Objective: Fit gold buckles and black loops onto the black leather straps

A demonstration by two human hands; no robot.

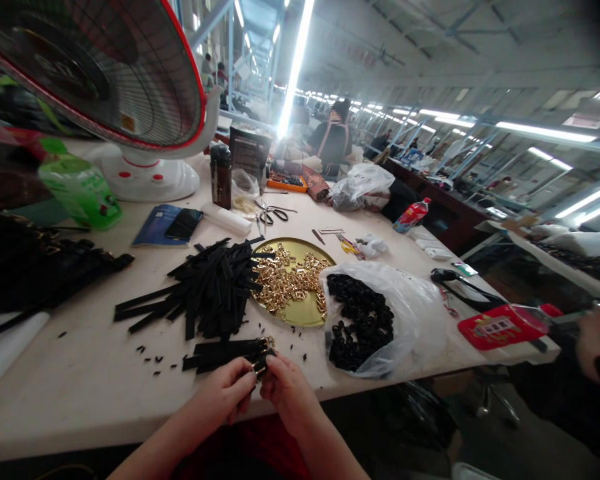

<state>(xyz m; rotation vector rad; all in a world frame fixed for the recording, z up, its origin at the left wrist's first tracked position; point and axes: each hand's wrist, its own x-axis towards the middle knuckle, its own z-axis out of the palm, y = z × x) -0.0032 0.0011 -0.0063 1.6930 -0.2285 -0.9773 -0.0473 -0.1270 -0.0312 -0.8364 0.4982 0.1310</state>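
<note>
At the table's front edge, my left hand (235, 388) and my right hand (287, 390) meet with fingers closed. A small gold buckle (260, 371) shows at my left fingertips, and a short black strap (267, 361) is pinched in my right fingers. The fingers partly cover how the two join. Just beyond them lie black straps with gold buckles at their ends (225, 352). Farther back a heap of loose black straps (217, 283) touches a round gold tray (300, 315) of gold buckles (285, 277). To the right, an open plastic bag (415, 320) holds small black loops (357, 320).
A fan (150, 177) and a green bottle (80, 183) stand at the back left. Scissors (273, 213), a phone (184, 223) and a red pouch (500, 325) lie on the table (95, 380). At far right is another person's hand (596, 340).
</note>
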